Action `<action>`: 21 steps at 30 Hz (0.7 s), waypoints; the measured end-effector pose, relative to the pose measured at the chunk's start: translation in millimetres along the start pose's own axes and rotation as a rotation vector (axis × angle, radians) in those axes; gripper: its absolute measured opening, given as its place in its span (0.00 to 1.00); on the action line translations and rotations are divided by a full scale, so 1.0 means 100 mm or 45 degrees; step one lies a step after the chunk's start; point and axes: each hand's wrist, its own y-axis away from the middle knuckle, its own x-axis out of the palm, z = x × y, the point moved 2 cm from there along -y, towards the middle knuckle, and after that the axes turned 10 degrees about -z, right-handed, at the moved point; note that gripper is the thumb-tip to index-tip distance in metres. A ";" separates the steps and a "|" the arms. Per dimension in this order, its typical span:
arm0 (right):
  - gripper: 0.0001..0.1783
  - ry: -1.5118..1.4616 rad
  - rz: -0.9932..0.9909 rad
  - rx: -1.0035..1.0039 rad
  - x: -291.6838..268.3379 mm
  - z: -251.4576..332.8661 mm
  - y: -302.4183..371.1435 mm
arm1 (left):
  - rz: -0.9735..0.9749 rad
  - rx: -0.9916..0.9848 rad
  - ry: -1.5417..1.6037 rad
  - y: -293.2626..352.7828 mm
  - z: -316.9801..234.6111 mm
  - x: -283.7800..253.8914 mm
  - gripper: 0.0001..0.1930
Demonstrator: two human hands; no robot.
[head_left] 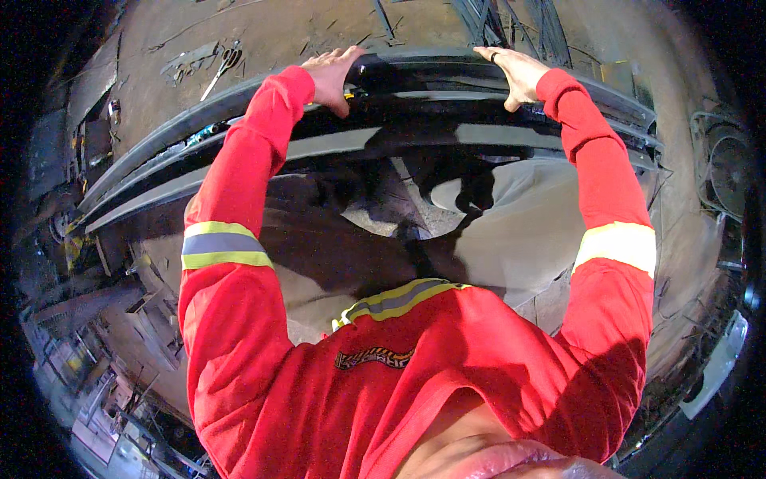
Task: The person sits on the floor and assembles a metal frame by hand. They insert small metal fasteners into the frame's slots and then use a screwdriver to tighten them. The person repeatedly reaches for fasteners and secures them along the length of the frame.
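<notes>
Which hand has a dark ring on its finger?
The right hand: a dark ring circles one of its fingers, while none shows on the left hand.

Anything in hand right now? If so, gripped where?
Nothing visibly held. Left hand and right hand are open, thumbs spread, over the long metal beams; contact can't be told.

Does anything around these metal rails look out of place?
Possibly the scissors: they lie on the floor beyond the metal rails, left of the left hand, beside loose scraps, an odd spot for a hand tool.
</notes>
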 end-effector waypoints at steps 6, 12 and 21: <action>0.59 0.093 -0.098 -0.152 0.05 -0.09 -0.01 | -0.249 0.068 0.067 0.09 -0.01 0.04 0.51; 0.56 -0.714 0.086 -0.008 -0.21 -0.45 0.01 | -0.477 0.172 0.194 0.33 -0.14 -0.06 0.51; 0.21 -0.034 -0.425 1.219 0.01 -3.09 -0.52 | -0.447 0.149 0.159 0.19 -0.15 -0.05 0.48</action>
